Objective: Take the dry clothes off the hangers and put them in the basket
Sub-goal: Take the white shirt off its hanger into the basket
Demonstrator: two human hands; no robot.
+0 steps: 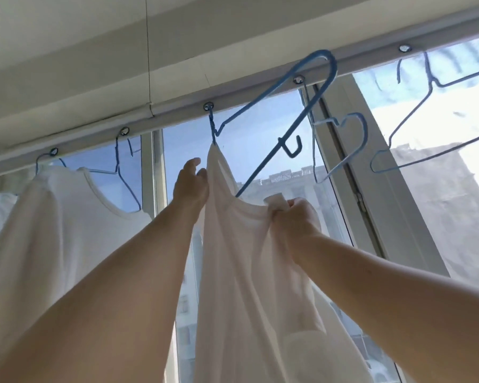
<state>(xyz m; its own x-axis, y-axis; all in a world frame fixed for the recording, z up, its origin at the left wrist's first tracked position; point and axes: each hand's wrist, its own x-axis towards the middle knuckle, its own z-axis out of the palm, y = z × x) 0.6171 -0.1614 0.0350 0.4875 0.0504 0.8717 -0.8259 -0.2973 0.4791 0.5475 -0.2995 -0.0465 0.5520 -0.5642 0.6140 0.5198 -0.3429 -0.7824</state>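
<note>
Mid-removal: white garment [241, 261] half off the tilted blue hanger [285, 111], one corner still caught near the hanger's hook under the rail [177, 106]. Right hand [296, 217] clenches the neckline with its label; left hand [191, 183] pinches the upper edge. Next, I'd judge: slip that corner free, then lower it to the basket (not in view). Another white shirt [53, 211] waits on its hanger, left.
</note>
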